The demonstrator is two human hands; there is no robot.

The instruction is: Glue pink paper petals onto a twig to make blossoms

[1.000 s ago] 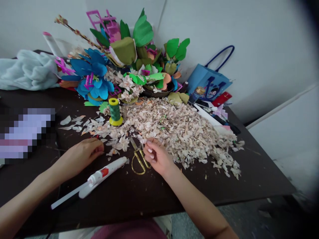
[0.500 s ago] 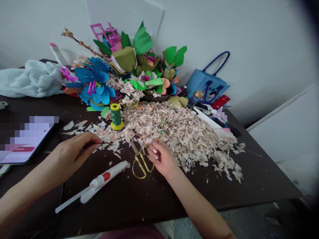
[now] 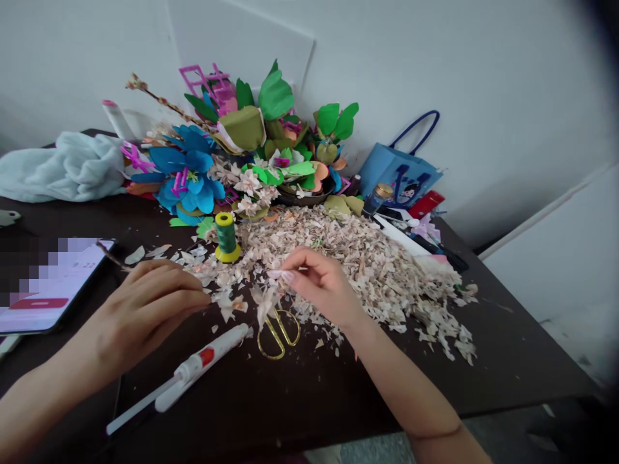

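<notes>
My left hand [image 3: 155, 316] is closed over a thin brown twig [image 3: 112, 256], whose bare end sticks out above the knuckles toward the phone. Just past its fingertips is a small pale blossom [image 3: 235, 305]; whether it is joined to the twig I cannot tell. Between thumb and forefinger, my right hand [image 3: 322, 283] pinches a whitish petal piece [image 3: 279, 275] at the near edge of a heap of dry petals [image 3: 377, 267]. A pale flower cluster [image 3: 265, 303] hangs in front of the scissors [image 3: 279, 338], covering their blades; the gold handles show.
A green thread spool [image 3: 225, 237] stands behind the hands. A white glue gun [image 3: 193, 370] lies near the front, and a phone [image 3: 53, 277] at left. Paper flowers [image 3: 191, 171] fill the back; a blue bag [image 3: 399, 164] and a jar [image 3: 380, 196] stand back right.
My left hand has turned palm-down, and the twig end now shows above it. My right hand has risen away from the scissor handles, and pale flowers now appear between the hands.
</notes>
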